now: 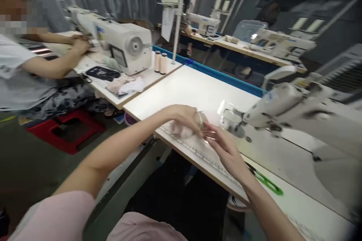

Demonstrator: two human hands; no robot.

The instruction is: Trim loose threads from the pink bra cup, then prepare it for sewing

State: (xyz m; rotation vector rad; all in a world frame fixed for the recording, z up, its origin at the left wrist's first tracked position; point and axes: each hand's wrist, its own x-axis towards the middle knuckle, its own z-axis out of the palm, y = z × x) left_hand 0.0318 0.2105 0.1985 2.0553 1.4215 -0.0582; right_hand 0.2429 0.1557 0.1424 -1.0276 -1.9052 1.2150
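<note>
My left hand (185, 118) is curled over a small pale pink piece of fabric (181, 131) on the white sewing table (195, 86), gripping it. My right hand (223, 147) reaches in from the right, fingers spread, touching the same fabric at its right edge. Both hands sit just left of the presser foot (230, 118) of my white sewing machine (296, 109). The picture is motion-blurred, so the fabric's shape is unclear.
A ruler strip (203, 158) runs along the table's front edge, and green-handled scissors (267, 182) lie to the right. A co-worker (25, 71) sews at a second machine (118, 41) at left, beside two thread spools (160, 62). A red stool (66, 130) stands on the floor.
</note>
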